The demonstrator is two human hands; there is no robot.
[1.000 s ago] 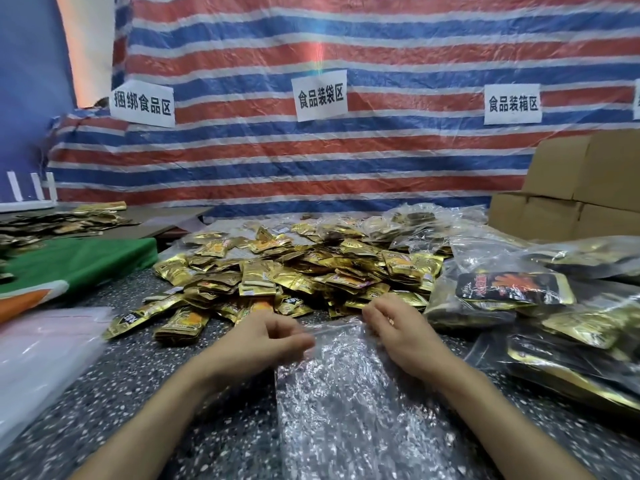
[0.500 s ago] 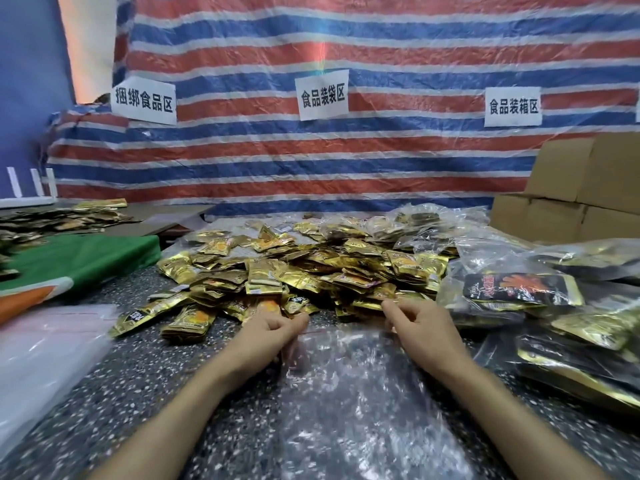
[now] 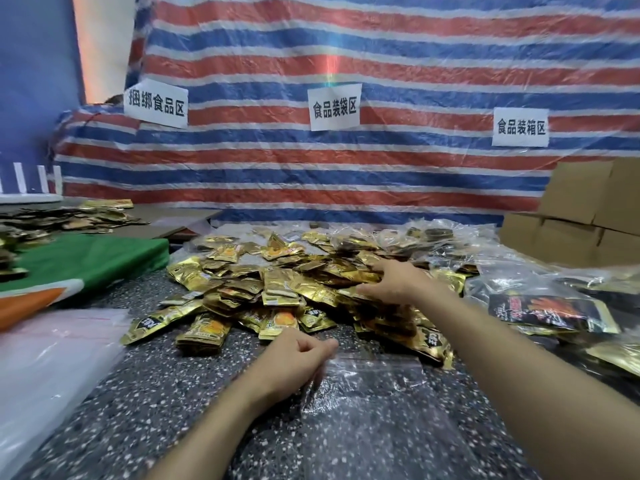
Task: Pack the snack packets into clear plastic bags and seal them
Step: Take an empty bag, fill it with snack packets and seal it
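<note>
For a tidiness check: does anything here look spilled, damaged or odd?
Nothing stands out: the snack packets lie heaped, the left hand holds the flat clear bag, the right hand rests on them.

Gold packets (image 3: 277,285) hide the fingertips of the right grip (image 3: 394,284).

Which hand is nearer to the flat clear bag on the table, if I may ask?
Left. The left hand pinches the clear bag at its top-left corner; the right hand rests on the packet pile beyond it.
</note>
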